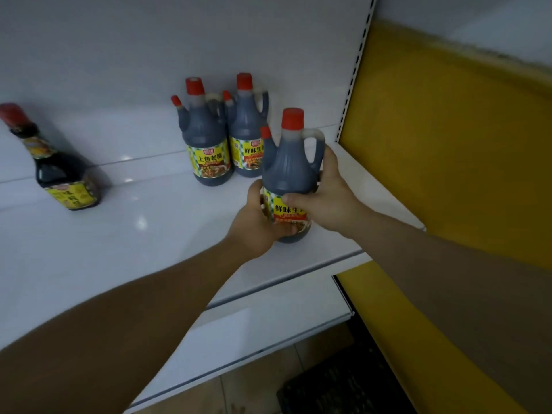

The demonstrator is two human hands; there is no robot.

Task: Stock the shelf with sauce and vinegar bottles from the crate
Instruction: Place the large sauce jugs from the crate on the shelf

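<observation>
Holding a jug-shaped sauce bottle [291,171] upright in both hands, I have it over the right front part of a white shelf [119,234]. The bottle is dark, with a red cap, a small red-tipped spout on its left, a loop handle on its right and a yellow label with red print. Its base is down at the shelf surface near the front edge; I cannot tell whether it rests there or is just above it.

My left hand [260,222] wraps the bottle's lower part from the left, fingers curled over the label. My right hand [325,192] grips it from the right, below the handle, with the thumb lying across the front just above the label. Both forearms reach in from the bottom of the view.

Behind the held bottle, against the shelf's white back panel, stand 2 more jug bottles side by side and close together, the left one [206,144] slightly nearer me than the right one [246,135].

Well apart, at the far left, stands 1 slimmer dark bottle [59,168] with a red cap and a yellow label.

A slotted white upright [355,70] ends the shelf on the right, and a yellow wall [448,144] lies beyond it.

Below is a lower white shelf [268,318], then a tiled floor [254,383] with a dark latticed crate [337,386] on it.
</observation>
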